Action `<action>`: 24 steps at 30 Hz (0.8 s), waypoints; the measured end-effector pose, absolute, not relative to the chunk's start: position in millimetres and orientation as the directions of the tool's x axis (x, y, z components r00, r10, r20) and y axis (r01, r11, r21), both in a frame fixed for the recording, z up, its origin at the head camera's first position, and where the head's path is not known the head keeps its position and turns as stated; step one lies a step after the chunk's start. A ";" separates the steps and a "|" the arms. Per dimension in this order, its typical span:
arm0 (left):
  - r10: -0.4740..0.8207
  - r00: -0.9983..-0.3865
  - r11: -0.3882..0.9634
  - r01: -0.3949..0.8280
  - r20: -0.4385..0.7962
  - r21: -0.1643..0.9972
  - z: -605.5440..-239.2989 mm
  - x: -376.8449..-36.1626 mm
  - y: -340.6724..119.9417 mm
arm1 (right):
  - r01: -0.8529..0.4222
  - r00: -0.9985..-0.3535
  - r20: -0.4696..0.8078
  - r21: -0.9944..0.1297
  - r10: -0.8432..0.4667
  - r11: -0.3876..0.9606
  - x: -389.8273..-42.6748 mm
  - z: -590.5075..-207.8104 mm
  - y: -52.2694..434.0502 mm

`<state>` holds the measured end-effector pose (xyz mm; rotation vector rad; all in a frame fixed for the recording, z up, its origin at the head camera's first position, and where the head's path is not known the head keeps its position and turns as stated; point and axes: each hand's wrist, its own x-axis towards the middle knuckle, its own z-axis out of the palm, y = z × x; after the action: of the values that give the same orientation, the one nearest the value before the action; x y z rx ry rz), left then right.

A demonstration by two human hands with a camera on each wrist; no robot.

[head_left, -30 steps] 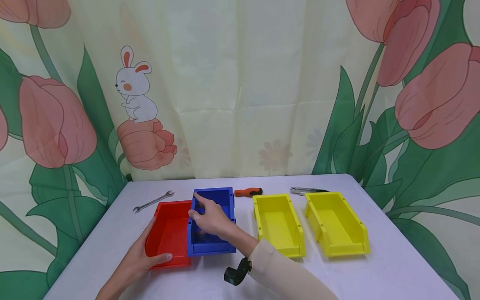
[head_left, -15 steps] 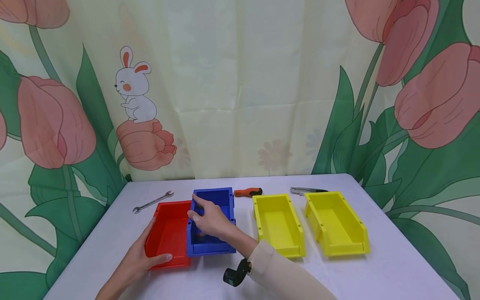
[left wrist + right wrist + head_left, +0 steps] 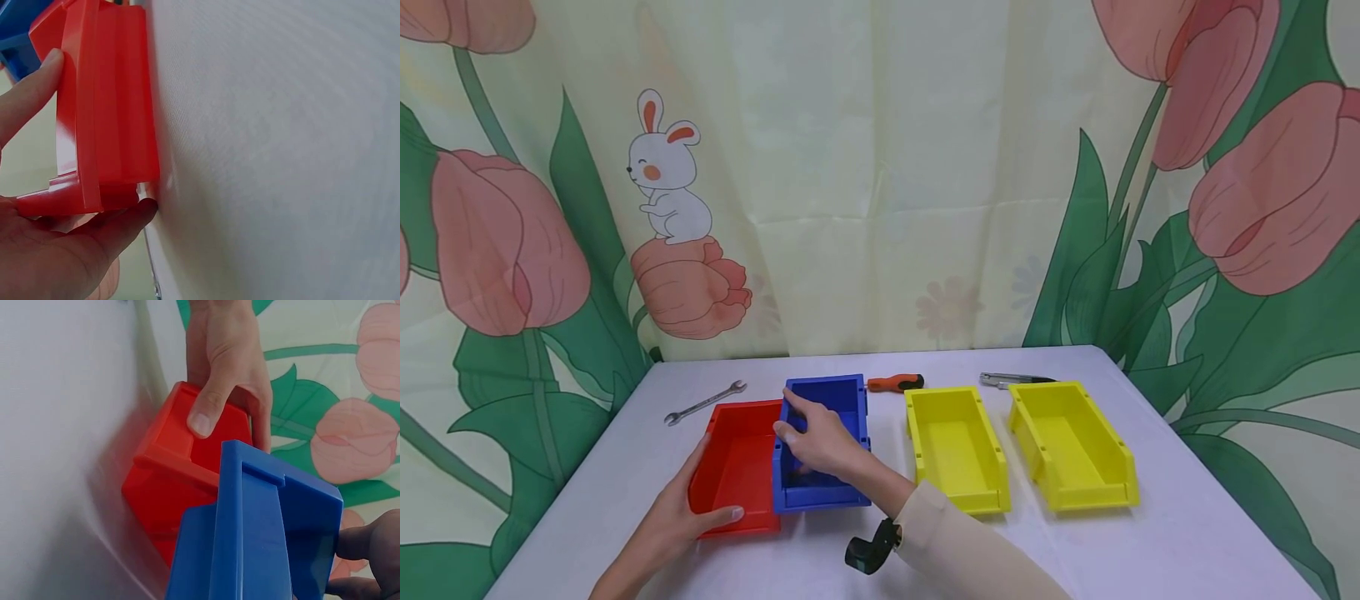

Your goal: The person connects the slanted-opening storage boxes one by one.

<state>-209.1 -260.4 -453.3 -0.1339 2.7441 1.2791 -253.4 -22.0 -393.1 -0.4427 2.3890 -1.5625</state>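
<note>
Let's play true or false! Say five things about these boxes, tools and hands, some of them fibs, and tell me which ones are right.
1. There are two yellow bins. True.
2. The left hand holds the red bin. True.
3. The right hand holds a green bin. False: it holds the blue bin.
4. The wrench lies inside the red bin. False: it lies on the table.
5. The orange-and-black handle shows beside the blue bin. True.
</note>
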 end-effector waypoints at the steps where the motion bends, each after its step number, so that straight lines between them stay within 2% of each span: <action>1: -0.034 -0.990 0.643 -0.127 -0.138 0.755 -453.1 -209.1 -260.4 | -0.114 -0.922 -0.045 -0.918 -0.385 0.380 -253.2 -393.1 -22.1; 24: -0.034 -0.990 0.638 -0.130 -0.140 0.759 -452.8 -210.1 -259.3 | -0.114 -0.918 -0.049 -0.919 -0.394 0.379 -252.9 -395.0 -21.4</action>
<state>-210.1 -259.3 -452.8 -0.1379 2.7400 1.2836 -252.9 -21.4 -395.0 -0.4494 2.3810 -1.5553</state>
